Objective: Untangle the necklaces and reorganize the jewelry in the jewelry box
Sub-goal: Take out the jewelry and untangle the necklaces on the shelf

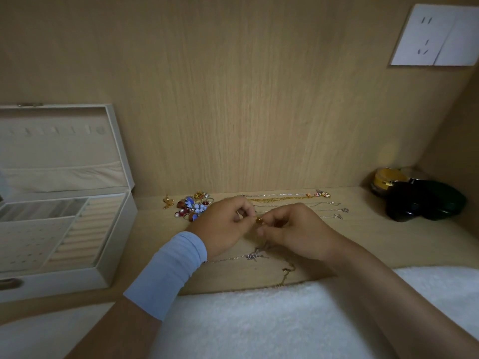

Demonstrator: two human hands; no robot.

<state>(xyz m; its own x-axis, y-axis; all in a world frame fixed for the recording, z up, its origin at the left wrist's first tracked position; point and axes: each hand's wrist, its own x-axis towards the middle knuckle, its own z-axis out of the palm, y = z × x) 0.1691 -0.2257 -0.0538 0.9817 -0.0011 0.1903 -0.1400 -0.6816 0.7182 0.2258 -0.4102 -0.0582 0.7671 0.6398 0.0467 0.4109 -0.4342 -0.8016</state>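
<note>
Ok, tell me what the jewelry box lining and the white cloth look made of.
The jewelry box lining looks like cream velvet or suede: matte, soft padded ring rolls. The white cloth is likely terry towelling: fuzzy nap, no sheen.

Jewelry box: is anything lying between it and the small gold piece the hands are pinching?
Only the heap of colourful beaded jewelry lies on the desk between the gold piece and the open jewelry box, just beyond the left hand.
</note>
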